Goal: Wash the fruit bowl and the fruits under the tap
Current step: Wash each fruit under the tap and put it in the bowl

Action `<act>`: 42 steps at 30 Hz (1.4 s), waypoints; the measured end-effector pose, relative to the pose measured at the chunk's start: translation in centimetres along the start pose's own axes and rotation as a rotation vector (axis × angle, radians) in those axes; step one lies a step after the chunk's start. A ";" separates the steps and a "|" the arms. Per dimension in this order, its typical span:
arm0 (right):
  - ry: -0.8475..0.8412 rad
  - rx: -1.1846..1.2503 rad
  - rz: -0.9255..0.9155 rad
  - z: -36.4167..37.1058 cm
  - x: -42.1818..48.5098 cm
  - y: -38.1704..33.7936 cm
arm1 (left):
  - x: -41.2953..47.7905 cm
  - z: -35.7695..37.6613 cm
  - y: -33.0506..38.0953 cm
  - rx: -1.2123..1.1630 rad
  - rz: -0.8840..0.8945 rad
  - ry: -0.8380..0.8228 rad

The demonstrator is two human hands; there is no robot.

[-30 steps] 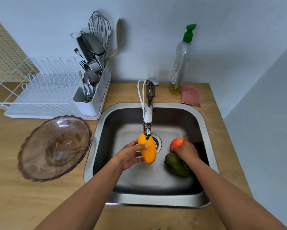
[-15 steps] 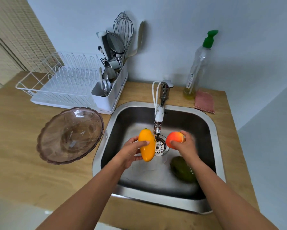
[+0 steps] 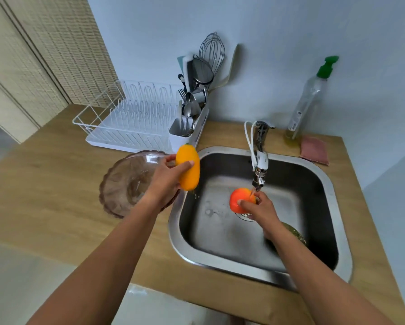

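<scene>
Delta vs half a second ago: left hand (image 3: 166, 181) has carried the yellow fruit (image 3: 188, 168) out of the basin. It was next to the tap (image 3: 259, 160); now it sits above the sink's (image 3: 173, 221) left rim, at the right edge of the fruit bowl (image 3: 126, 181). Grasp is unchanged, with the thumb across the front and the fingers wrapped behind. Fruit stands roughly upright, with drops falling off its lower end.

Right hand (image 3: 261, 208) has shifted left too. The red-orange fruit (image 3: 240, 199) was right of the spout; now it is directly under it, in the water stream (image 3: 253, 194), above the drain. Fingers and thumb curl round the fruit from the right.

Green fruit (image 3: 295, 232) stays on the sink floor, now mostly hidden behind the right forearm.

Bowl stays on the wooden counter (image 3: 56, 195), left of the sink and in front of the dish rack (image 3: 131, 123), holding no fruit. Soap bottle (image 3: 307, 102) and pink cloth (image 3: 314, 150) are unmoved behind the sink's right corner.

View has swung left, so more of the counter shows.
</scene>
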State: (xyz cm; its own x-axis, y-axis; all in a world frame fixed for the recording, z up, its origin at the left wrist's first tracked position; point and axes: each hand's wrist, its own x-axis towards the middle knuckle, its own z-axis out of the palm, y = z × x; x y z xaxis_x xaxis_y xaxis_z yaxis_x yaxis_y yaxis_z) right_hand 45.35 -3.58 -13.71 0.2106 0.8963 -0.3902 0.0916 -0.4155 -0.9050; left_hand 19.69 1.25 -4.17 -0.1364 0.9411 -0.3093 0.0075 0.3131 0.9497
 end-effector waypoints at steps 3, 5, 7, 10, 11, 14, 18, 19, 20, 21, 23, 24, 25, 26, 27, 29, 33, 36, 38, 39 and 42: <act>0.036 -0.005 0.006 0.3 -0.5 0.3 | 1.9 -3.7 -0.2 0.260 0.094 0.193; 0.051 -0.001 0.015 0.5 -0.8 0.2 | 3.0 -5.7 -0.6 0.435 0.109 0.282; 0.056 0.004 0.012 0.7 -1.0 0.4 | 3.6 -7.0 -1.2 0.612 0.106 0.327; 0.075 0.006 0.007 1.0 -1.2 0.5 | 4.2 -7.8 -2.1 0.818 0.108 0.383; 0.081 0.010 0.011 1.1 -1.3 0.5 | 4.4 -8.0 -2.3 0.853 0.106 0.396; 0.099 0.042 0.009 1.1 -1.5 0.5 | 4.9 -7.9 -2.4 0.931 0.094 0.409; 0.110 0.056 -0.001 0.7 -1.8 0.5 | 5.1 -7.2 -2.3 1.038 0.020 0.427; 0.107 0.059 -0.007 0.6 -1.9 0.5 | 4.7 -6.5 -2.0 1.050 0.024 0.464; 0.106 0.064 -0.015 0.4 -1.9 0.4 | 3.9 -5.5 -1.7 1.034 0.075 0.512; 0.104 0.073 -0.022 0.3 -1.9 0.4 | 3.0 -4.4 -1.6 0.976 0.182 0.555; 0.097 0.096 -0.039 -0.1 -2.0 0.2 | 0.8 -1.4 -1.5 0.752 0.482 0.513; 0.085 0.110 -0.045 -0.2 -2.1 0.0 | -0.5 0.2 -1.7 0.618 0.565 0.393; 0.073 0.123 -0.048 -0.4 -2.1 0.0 | -1.6 2.0 -2.1 0.510 0.553 0.225; 0.058 0.133 -0.050 -0.6 -2.1 0.0 | -2.6 3.7 -2.4 0.433 0.445 0.037; 0.040 0.139 -0.050 -0.8 -2.0 0.1 | -3.2 5.5 -3.0 0.363 0.271 -0.140; -0.006 0.155 -0.053 -1.1 -2.1 0.0 | -3.6 8.3 -4.5 0.205 -0.153 -0.374; -0.084 0.158 -0.052 -1.9 -2.0 -0.1 | -1.9 10.0 -6.5 0.018 -0.586 -0.422; -0.101 0.120 -0.048 -2.5 -1.7 0.0 | -1.2 10.5 -6.8 -0.136 -0.621 -0.398; -0.108 0.080 -0.019 -2.6 -1.3 0.0 | -0.9 10.7 -6.8 -0.194 -0.625 -0.396; -0.124 0.075 -0.002 -2.5 -1.1 0.0 | -0.7 10.7 -6.9 -0.207 -0.627 -0.392; -0.163 0.088 0.043 -2.3 -0.4 -0.4 | -0.5 10.7 -7.3 -0.273 -0.636 -0.394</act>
State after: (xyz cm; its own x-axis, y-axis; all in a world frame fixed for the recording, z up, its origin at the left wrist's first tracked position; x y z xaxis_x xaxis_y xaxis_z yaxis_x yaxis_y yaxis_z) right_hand 47.48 -4.10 -12.85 0.0516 0.8942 -0.4446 -0.0015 -0.4451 -0.8955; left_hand 30.32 -0.09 -11.47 0.3275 0.5843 -0.7425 -0.2043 0.8111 0.5481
